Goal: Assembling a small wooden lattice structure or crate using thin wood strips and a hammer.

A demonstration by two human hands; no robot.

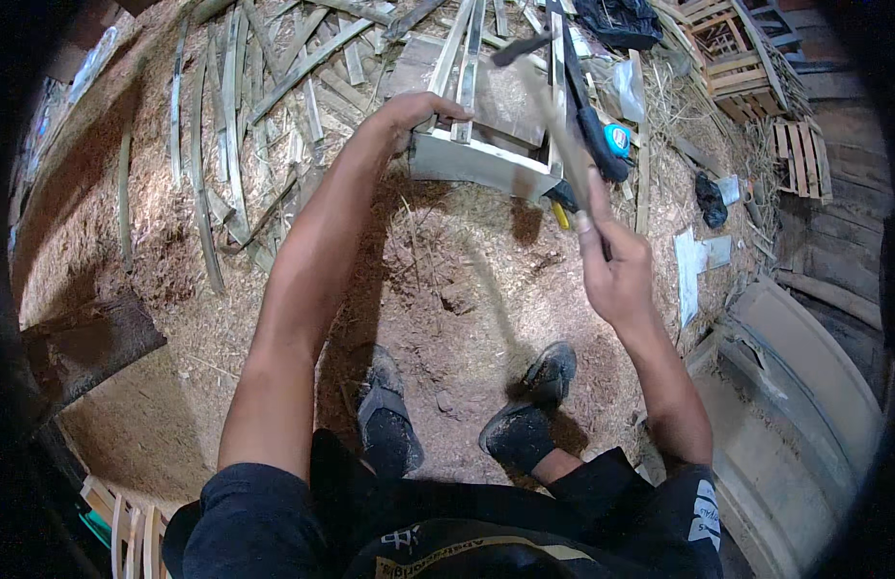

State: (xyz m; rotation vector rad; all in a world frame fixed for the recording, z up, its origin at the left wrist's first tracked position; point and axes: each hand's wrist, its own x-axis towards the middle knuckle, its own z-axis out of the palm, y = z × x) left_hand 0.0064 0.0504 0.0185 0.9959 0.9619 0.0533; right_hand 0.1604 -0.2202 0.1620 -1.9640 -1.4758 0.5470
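At one o'clock, a blurred hammer [566, 154] is gripped in the right hand [616, 267]. At twelve, the wooden frame [481, 166] is steadied by the left hand [415, 111], curled over a slat [450, 58]. Nailing is apparently in hand; firm bracing and careful aim are called for.

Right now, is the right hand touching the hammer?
Touching. The head view shows the right hand closed around the hammer near the lower end of its pale handle, thumb against it.
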